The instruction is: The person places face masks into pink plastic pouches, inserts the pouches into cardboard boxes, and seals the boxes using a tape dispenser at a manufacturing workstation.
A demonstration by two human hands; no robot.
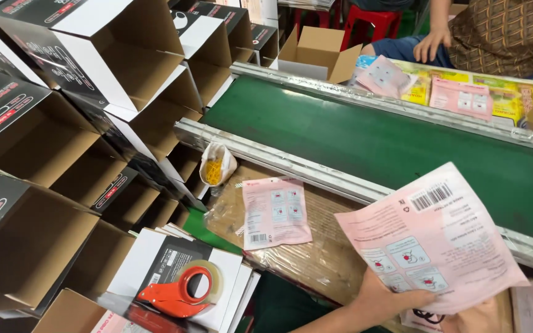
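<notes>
Left hand: my left hand (382, 301) comes in from the bottom edge, fingers closed on the lower edge of a pink packet (432, 237); the thumb lies across its printed side.
Right hand: I cannot see it, so I cannot tell its grip.
Pink packet: flat, tilted, back side up with a barcode near its top corner, held above the cardboard sheet (316, 259) and just beside the belt's near rail.
Second packet: another pink one (275, 211) lies flat on the cardboard sheet, well apart from my hand.
Belt: a green conveyor (377, 142) runs diagonally between two metal rails.
Far side: pink and yellow packets (464, 95) are piled beyond the belt; another person's hand (430, 44) rests above them.
Boxes: open cartons (94, 123) are stacked on their sides at left.
Tape gun: an orange dispenser (183, 291) lies on flat cartons at bottom left.
Bag: a small white bag (216, 165) with yellow contents sits by the near rail.
</notes>
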